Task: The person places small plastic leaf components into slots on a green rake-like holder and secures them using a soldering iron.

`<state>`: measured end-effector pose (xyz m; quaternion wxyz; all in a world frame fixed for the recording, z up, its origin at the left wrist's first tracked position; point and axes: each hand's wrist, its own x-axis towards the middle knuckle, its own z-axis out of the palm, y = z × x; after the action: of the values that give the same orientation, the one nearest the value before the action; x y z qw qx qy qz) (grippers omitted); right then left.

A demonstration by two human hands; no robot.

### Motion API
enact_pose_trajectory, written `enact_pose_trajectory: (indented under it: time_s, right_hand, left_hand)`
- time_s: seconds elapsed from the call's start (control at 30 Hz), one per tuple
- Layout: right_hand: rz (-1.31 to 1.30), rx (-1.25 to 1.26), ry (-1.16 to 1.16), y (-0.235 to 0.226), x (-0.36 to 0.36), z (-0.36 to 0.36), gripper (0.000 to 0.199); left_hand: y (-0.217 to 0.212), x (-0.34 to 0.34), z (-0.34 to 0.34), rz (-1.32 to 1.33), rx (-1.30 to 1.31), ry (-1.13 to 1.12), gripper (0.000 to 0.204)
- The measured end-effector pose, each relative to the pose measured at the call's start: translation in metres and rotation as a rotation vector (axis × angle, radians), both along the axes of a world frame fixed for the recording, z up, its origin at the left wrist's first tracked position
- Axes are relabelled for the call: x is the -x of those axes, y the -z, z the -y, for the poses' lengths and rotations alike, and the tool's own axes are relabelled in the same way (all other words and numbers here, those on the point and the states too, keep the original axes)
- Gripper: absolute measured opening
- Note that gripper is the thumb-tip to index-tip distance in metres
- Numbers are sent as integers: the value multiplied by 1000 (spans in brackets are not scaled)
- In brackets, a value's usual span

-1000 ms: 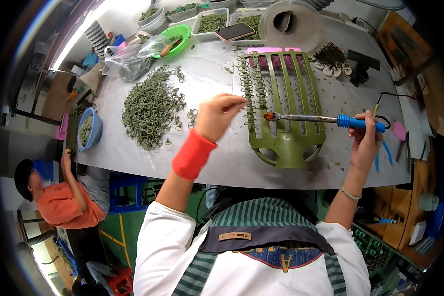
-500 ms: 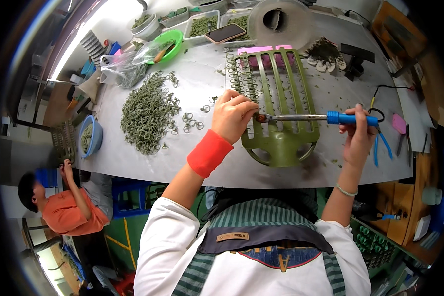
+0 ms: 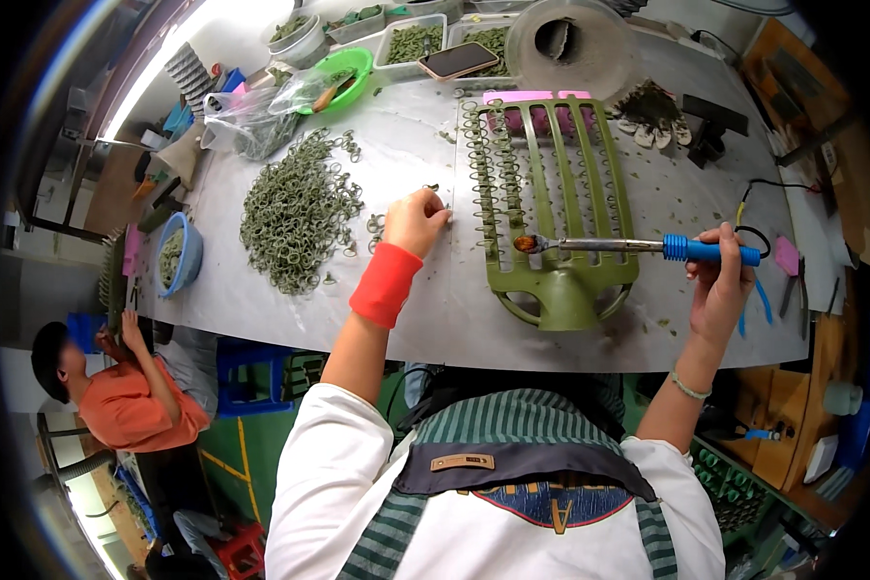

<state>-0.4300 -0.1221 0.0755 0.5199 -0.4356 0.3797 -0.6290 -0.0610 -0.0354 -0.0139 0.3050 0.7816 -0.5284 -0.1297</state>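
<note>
- The right hand (image 3: pixel 720 290) held a soldering iron (image 3: pixel 628 246), its fingers wrapped around the blue handle near the cord end; the iron lay nearly level across the green slotted frame (image 3: pixel 567 280), its browned tip pointing left. Whether the tip touched the frame could not be told.
- The iron looked fairly light but long for its grip, so its front end probably felt heavier; the shaft was stiff and, if powered, too hot to touch. The blue handle looked the only safe hold.
- The left hand (image 3: pixel 416 224) was over the surface (image 3: pixel 406 135), between the frame and the loose rings (image 3: pixel 377 227); its fingers were drawn narrow, and whether they pinched a ring could not be told.
- The frame lay on the surface in front of the person, its far end over a pink block (image 3: pixel 536 118). It looked like stiff, light plastic, perhaps slightly slippery, and liable to soften under heat; its outer rim or the broad near end offered the best hold.
- Rows of ring-shaped coils (image 3: pixel 508 164) stood along its slots, seemingly thin and easily bent.
- The heaped rings (image 3: pixel 300 213) to the left looked tiny, springy and prone to tangle; a 2-finger pinch on the rim suited each.
</note>
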Motion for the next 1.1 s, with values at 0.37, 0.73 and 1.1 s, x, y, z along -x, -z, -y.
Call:
enact_pose_trajectory:
  time_s: [0.37, 0.73, 1.1]
  right_hand:
    - [-22, 0, 28, 8, 5, -1, 24]
    - [19, 2, 3, 8, 11, -3, 25]
    - [37, -28, -16, 21, 1, 2, 24]
  left_hand:
    - [-77, 84, -19, -310, 268, 378, 17]
    - [-71, 58, -32, -810, 84, 240, 15]
    - [-50, 91, -3, 343, 491, 373, 15]
